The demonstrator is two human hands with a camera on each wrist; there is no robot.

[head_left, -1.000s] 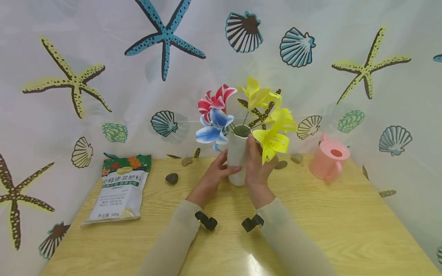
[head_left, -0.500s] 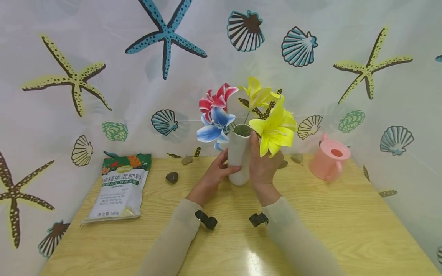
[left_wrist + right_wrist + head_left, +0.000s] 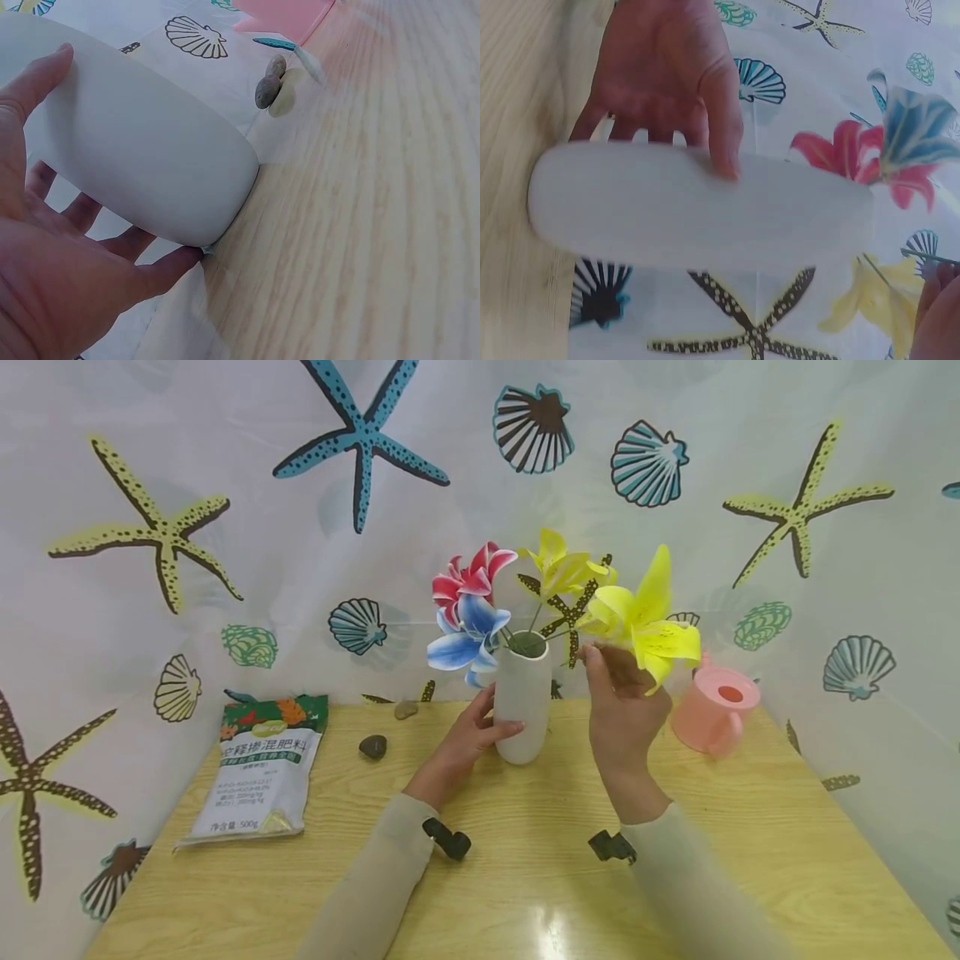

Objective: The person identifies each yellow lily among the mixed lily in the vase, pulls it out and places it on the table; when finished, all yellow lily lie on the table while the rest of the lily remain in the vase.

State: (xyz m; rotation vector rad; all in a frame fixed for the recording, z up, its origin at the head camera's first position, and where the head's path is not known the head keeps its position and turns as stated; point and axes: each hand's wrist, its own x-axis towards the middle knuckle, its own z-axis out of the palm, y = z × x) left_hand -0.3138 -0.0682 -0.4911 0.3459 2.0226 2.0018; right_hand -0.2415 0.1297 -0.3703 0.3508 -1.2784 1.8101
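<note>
Yellow lily (image 3: 656, 628) is shifted rightward from smooth white cylindrical vase (image 3: 521, 706).
Thin green stem (image 3: 913, 253) is finger-pinched by right hand (image 3: 628, 718), vase clasped by left hand (image 3: 468, 737); repositioning seems underway.

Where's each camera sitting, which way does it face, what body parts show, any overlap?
Head: on the head, facing forward and down at the vase and flowers; left hand, right hand and sleeves show.
Left wrist: on that wrist, facing the vase's lower part and the table; left hand shows.
Right wrist: on that wrist, facing the vase side-on; left hand shows, right hand partly, lower right.
Shared: both wrist views catch the left hand gripping the vase.
</note>
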